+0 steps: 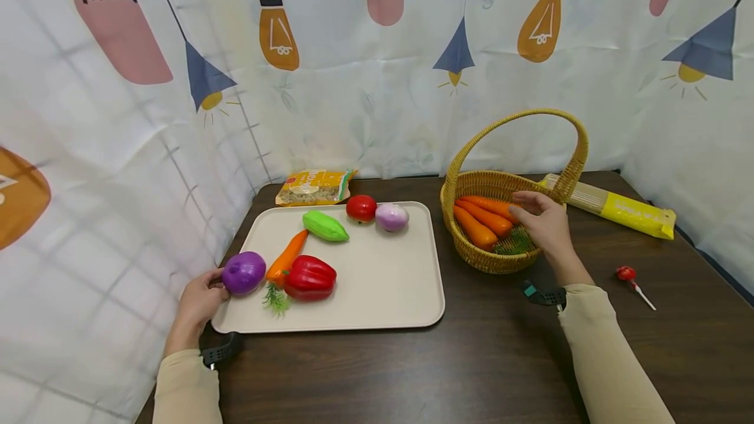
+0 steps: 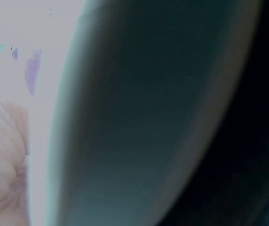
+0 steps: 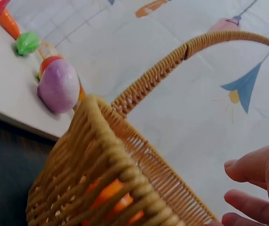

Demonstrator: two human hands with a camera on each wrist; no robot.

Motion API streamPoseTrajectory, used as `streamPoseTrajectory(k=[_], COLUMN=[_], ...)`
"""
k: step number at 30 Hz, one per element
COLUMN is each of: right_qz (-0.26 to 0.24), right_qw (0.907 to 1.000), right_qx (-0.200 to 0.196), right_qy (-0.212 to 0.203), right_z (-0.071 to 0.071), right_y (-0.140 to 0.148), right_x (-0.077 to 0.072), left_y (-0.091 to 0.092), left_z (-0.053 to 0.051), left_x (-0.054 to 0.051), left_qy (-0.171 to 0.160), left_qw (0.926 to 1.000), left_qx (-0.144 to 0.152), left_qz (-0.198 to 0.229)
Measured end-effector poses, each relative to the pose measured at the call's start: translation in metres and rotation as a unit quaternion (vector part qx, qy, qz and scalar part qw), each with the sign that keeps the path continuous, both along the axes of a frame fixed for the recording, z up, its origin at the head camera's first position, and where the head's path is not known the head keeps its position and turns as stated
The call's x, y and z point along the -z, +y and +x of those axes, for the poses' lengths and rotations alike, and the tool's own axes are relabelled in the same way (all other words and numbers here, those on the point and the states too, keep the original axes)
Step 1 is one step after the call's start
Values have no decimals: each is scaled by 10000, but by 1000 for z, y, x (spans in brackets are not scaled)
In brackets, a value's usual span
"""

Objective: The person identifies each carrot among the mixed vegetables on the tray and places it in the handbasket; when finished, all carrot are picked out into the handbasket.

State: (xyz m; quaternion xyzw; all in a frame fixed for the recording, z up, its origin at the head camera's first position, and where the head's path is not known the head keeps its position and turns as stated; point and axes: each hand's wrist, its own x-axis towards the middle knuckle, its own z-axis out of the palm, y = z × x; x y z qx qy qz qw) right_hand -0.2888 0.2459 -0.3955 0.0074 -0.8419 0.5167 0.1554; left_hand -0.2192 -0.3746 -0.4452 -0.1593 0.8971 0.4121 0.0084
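Observation:
At the left rim of a cream tray (image 1: 377, 293), my left hand (image 1: 197, 303) grips a round purple vegetable (image 1: 244, 273) from its left side; a dark blur covers most of the left wrist view. My right hand (image 1: 544, 224) reaches over the right side of a wicker basket (image 1: 495, 264), fingertips by the end of one of several carrots (image 1: 471, 226). Seen from the right wrist, its thumb and fingers are spread apart, with nothing visible between them. On the tray lie a red bell pepper (image 1: 310, 278), another carrot (image 1: 287, 259), a green vegetable (image 1: 325, 226), a tomato (image 1: 361, 208) and a pale purple vegetable (image 1: 391, 216).
Behind the tray lies an orange-yellow food packet (image 1: 315, 188). A yellow noodle pack (image 1: 624, 209) stretches along the back right, with a red lollipop (image 1: 627, 273) nearer on the dark table (image 1: 412, 378). The tall basket handle (image 1: 530, 113) arches before the patterned curtain (image 1: 365, 110).

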Motion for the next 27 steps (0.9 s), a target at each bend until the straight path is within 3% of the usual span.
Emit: streamPoseTrajectory(k=[9,17,23,27], right_qz=[-50,-620,-597,-283], right_qw=[9978,9891,9836,9811], right_qx=[-425,-635,-1178,-1645], right_qy=[507,1176,1231,982], right_z=[11,27,40,56], right_y=[-17,-42,-65,-92], right_x=[-18,-39,-48,-56], left_y=[1,0,0,1], left_z=[2,1,0,0], left_x=[1,1,1,0], left_qy=[120,98,80,20], left_qw=[9999,9999,9999,9999], left_qx=[41,23,-13,-36], left_qz=[39,103,91,109])
